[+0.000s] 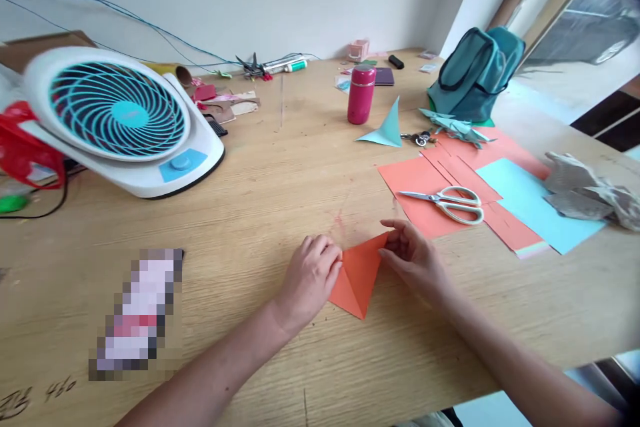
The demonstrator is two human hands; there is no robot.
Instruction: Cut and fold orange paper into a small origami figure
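A folded piece of orange paper (361, 273) lies on the wooden table between my hands, its creases running toward a point at the near end. My left hand (311, 273) is closed over the paper's left part, hiding that side. With thumb and fingers, my right hand (413, 255) pinches the upper right corner. Beyond the right hand, scissors (445, 202) with white handles rest on flat orange sheets (407, 177).
A white and blue fan (125, 120) stands at the left, above a pixelated object (137, 310). Toward the back are a pink bottle (361, 95), a folded blue paper shape (387, 130), keys (421, 139) and a teal bag (475, 73). Blue paper (535, 203) and crumpled grey material (590, 190) lie right.
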